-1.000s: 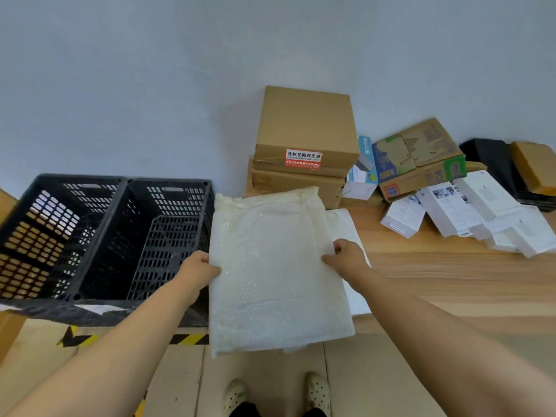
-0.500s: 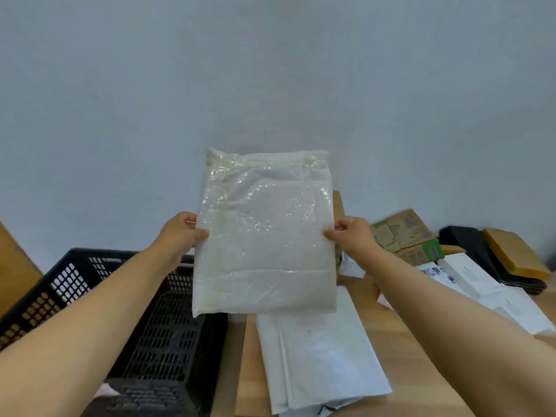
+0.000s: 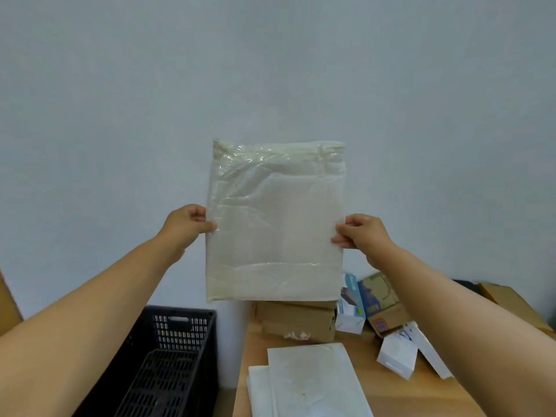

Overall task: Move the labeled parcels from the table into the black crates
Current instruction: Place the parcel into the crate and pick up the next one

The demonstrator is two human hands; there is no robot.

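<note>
A white bubble-wrap parcel (image 3: 275, 221) is held upright in front of the wall, above the table's far left end. My left hand (image 3: 188, 222) pinches its left edge and my right hand (image 3: 359, 231) pinches its right edge. No label shows on the side facing me. A black slotted crate (image 3: 180, 350) stands below and to the left, beside the table. More flat white parcels (image 3: 313, 383) lie on the wooden table (image 3: 391, 395) under the held one.
Brown cardboard boxes (image 3: 296, 320) are stacked at the table's back by the wall. Small white and printed boxes (image 3: 394, 353) lie to the right, with a tan box (image 3: 508, 299) and a dark item at far right.
Both hands have lifted the parcel from low in front of the crates up to an upright position before the wall; the view has tilted upward.
</note>
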